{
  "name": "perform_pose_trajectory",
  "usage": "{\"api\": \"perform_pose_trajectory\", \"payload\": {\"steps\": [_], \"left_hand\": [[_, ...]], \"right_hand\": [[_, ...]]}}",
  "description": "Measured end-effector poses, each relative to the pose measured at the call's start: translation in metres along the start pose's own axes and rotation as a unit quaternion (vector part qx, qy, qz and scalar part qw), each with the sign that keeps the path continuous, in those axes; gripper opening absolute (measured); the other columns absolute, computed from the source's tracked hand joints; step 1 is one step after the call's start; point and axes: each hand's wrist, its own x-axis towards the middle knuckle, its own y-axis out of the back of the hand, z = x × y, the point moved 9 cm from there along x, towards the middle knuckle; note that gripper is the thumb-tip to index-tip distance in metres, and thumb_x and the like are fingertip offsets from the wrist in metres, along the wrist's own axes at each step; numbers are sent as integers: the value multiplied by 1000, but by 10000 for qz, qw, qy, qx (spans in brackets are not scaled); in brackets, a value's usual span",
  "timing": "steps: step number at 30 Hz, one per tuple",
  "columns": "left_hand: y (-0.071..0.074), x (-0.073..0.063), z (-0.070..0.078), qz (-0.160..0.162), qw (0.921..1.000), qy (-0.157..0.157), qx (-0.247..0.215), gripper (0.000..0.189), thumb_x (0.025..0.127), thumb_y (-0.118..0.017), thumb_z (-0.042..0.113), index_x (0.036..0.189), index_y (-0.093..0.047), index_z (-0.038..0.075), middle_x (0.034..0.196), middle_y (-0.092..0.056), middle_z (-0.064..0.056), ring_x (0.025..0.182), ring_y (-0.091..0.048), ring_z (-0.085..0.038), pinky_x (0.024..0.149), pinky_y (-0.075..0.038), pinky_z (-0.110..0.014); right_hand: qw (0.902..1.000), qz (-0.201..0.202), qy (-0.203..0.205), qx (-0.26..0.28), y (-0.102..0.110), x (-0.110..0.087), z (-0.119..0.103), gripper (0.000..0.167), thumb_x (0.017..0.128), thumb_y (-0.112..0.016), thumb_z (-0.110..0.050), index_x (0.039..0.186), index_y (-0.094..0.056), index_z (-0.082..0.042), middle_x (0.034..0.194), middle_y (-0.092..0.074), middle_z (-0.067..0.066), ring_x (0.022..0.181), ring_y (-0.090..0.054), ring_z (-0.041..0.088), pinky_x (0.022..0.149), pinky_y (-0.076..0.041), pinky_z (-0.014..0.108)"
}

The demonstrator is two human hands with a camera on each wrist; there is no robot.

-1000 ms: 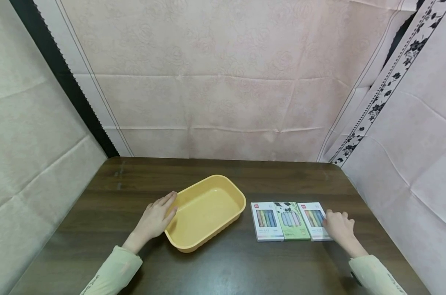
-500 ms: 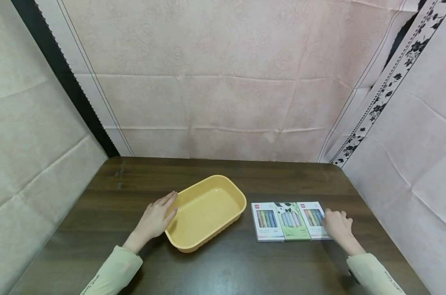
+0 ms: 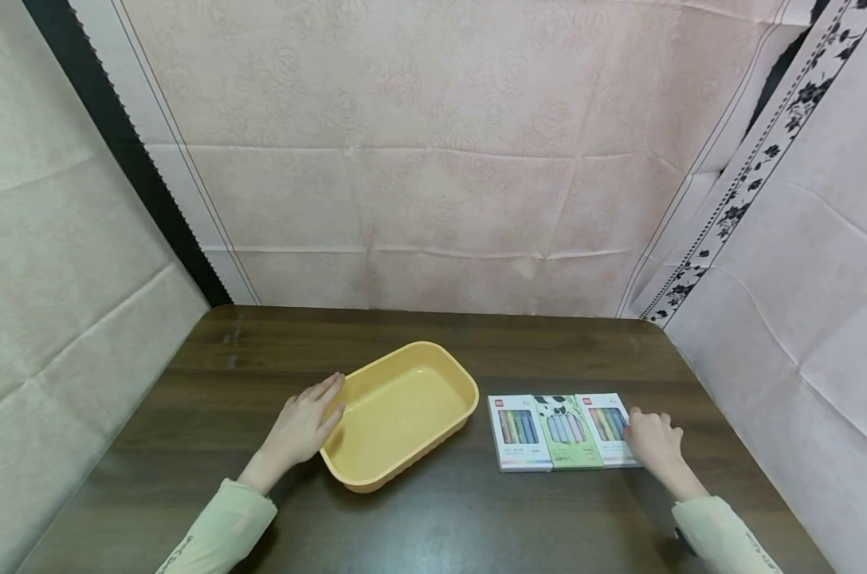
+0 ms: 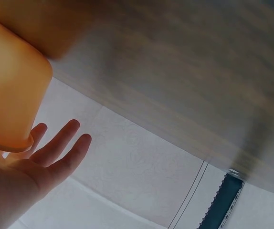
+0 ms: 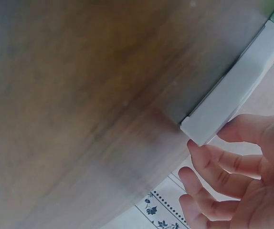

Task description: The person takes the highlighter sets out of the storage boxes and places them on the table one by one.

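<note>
A yellow plastic basin (image 3: 405, 414) sits at an angle on the brown table. My left hand (image 3: 299, 422) rests along its left rim with the fingers stretched out; the left wrist view shows the fingers spread beside the basin wall (image 4: 13, 90). To the right, three flat boxes lie side by side: a white box (image 3: 520, 458), a green box (image 3: 575, 458) and another white box (image 3: 617, 456), all with coloured sticks on the front. My right hand (image 3: 656, 443) holds the right white box at its right edge, the thumb over it and curled fingers at its end (image 5: 237, 86).
The wooden table (image 3: 419, 526) has its far edge against a pale patterned cloth (image 3: 419, 199). Similar cloths hang at the left and right, the right one with a black floral border (image 3: 735, 211). A strip of table lies between the basin and the boxes.
My right hand has shifted slightly left with the right white box, which sits closer against the green box. The left hand and the basin have stayed put.
</note>
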Motion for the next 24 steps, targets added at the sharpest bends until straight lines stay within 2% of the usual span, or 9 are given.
{"api": "perform_pose_trajectory", "payload": {"steps": [10,24], "left_hand": [[0,0,-1,-86,9999,88,-44,49,92,-45,32,135,-40,10,138,-42,-9,115,-48,-37,86,-37,-61],[0,2,-2,-170,9997,114,-125,50,93,-43,35,136,-38,11,139,-41,-9,116,-47,-38,86,-37,-61]], "right_hand": [[9996,-160,-109,226,-2,-5,6,21,80,-53,-10,90,-53,9,89,-57,36,77,-49,47,60,-36,56],[9990,-238,-145,353,0,-9,8,14,81,-50,-9,84,-55,4,89,-58,33,77,-51,45,59,-37,54]]}}
